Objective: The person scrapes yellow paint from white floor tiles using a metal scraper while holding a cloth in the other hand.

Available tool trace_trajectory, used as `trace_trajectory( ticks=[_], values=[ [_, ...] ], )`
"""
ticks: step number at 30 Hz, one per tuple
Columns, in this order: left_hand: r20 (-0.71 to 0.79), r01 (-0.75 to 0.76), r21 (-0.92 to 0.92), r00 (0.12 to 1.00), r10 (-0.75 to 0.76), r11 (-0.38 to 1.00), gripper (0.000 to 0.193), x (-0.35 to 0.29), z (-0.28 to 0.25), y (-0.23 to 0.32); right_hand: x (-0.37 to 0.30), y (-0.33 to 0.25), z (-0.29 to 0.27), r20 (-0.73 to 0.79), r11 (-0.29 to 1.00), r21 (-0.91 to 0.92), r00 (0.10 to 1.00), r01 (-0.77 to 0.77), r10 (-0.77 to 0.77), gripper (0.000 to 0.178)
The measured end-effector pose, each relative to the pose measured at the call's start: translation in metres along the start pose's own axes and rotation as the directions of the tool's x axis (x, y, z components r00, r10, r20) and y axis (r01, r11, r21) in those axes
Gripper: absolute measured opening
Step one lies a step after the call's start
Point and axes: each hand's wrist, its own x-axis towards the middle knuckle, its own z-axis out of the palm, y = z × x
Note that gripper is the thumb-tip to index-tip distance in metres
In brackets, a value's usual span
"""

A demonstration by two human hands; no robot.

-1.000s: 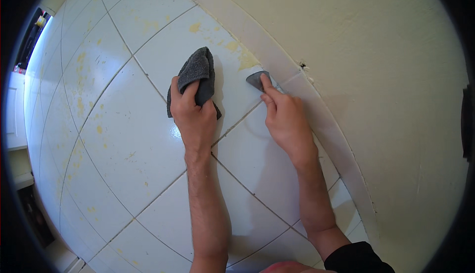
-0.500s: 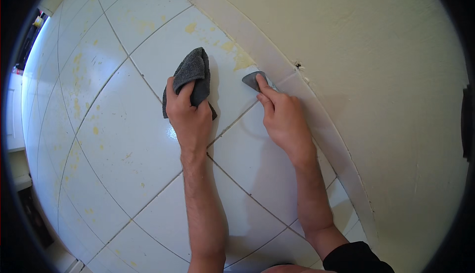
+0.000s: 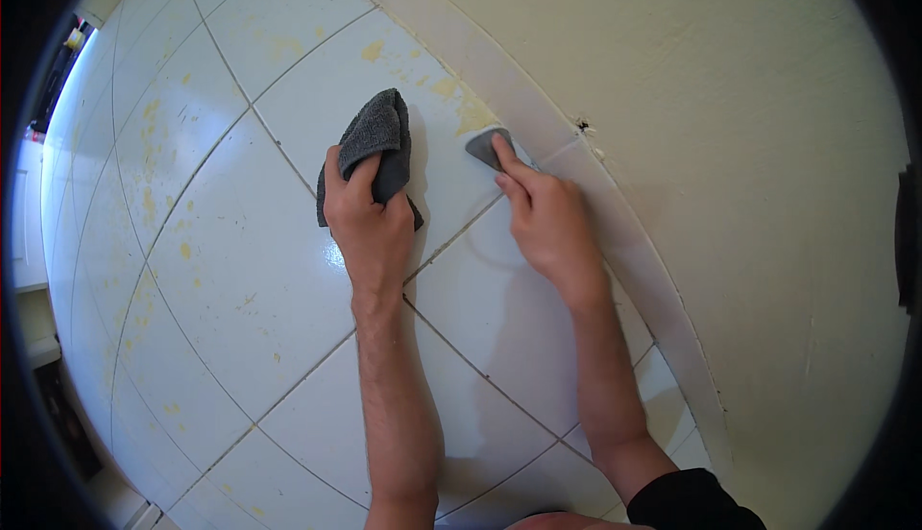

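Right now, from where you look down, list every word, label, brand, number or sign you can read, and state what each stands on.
No readable text anywhere.
Grey cloth and grey flat tool in the hands: no lettering visible.
White tiles and wall: only stains, marks and grout lines, no signs.
Dark items at the far left edge: too small and blurred to tell.

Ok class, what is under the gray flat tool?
White tile shows around the gray flat tool, with a yellow patch at its far edge. The tool and right hand cover the surface beneath, so whether yellow lies there is hidden.
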Motion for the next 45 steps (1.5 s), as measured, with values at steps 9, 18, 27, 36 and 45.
trace_trajectory(
  ticks=[9,18,27,36,45],
  values=[
    [0.001,0.013,-0.003,1.000,-0.013,1.000,0.027,-0.001,-0.003,-0.001,0.001,-0.002,0.014,-0.010,0.999,-0.015,0.999,-0.046,0.046,0.039],
    [-0.018,-0.018,0.015,1.000,0.019,1.000,0.026,-0.002,-0.001,-0.003,-0.003,0.001,0.004,-0.055,0.999,-0.044,0.998,0.025,-0.028,0.036],
    [-0.021,-0.036,0.020,0.999,0.037,0.999,0.026,-0.001,-0.001,-0.004,0.001,-0.004,-0.001,-0.007,0.997,0.042,0.998,-0.069,0.069,0.038],
    [-0.005,-0.023,0.023,1.000,0.023,0.999,0.027,0.000,-0.002,-0.002,0.008,-0.015,0.005,0.036,0.993,-0.018,0.992,-0.118,0.119,0.038],
    [-0.015,-0.026,0.004,1.000,0.026,1.000,0.028,-0.001,0.001,-0.002,0.002,-0.003,0.000,0.021,0.988,0.087,0.992,-0.126,0.124,0.039]
  ],
)
